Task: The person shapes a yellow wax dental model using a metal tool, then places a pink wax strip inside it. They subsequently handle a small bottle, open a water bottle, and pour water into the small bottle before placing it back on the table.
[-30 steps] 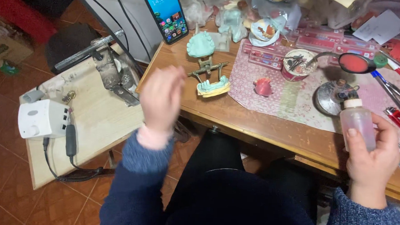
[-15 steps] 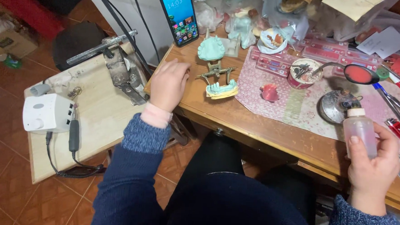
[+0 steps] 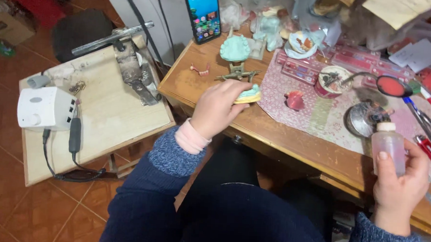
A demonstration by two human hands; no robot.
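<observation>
Left hand (image 3: 219, 108) mid-frame clamped on dental cast (image 3: 248, 94) on worktop (image 3: 292, 139); right hand (image 3: 400, 184), lower right, gripping small bottle (image 3: 388, 145).

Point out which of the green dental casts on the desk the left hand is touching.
The lower cast, on its yellow base at the desk's front edge: the left hand covers it. The other green cast stands raised on the metal frame behind, untouched.

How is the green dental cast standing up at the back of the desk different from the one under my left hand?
The back green cast stands tilted up on the metal articulator, untouched; the front cast lies flat at the desk edge, gripped by the left hand. The back cast shows plain green; the front one has a yellowish base. Both share an arch shape and pale green colour.
</observation>
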